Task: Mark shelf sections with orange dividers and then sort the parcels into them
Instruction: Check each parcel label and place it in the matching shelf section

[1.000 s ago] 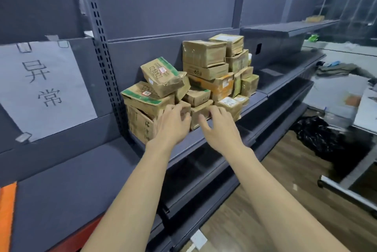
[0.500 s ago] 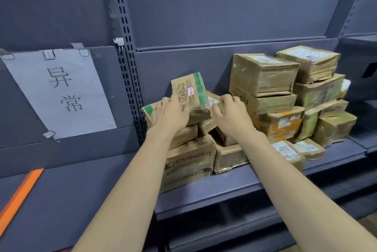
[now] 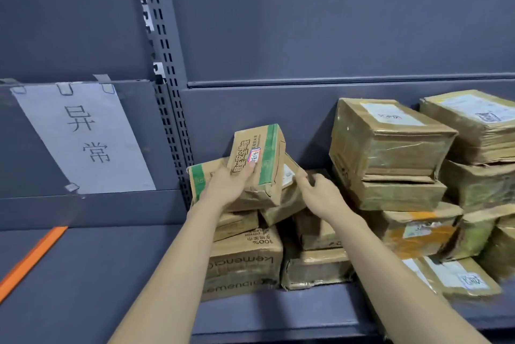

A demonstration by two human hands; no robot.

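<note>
One orange divider (image 3: 30, 257) already lies on the left shelf; the parcels (image 3: 390, 176) remain piled at right, unsorted. The left hand (image 3: 228, 184) grips a green-taped parcel (image 3: 257, 159) atop the pile; the right hand (image 3: 320, 193), seemingly loose-fingered, touches the box beside it

A tilted brown parcel (image 3: 257, 159) with green tape and a small sticker tops a stack of taped cardboard parcels (image 3: 390, 176) on the grey shelf (image 3: 264, 313); an orange divider (image 3: 30, 257) lies flat, well left.
</note>
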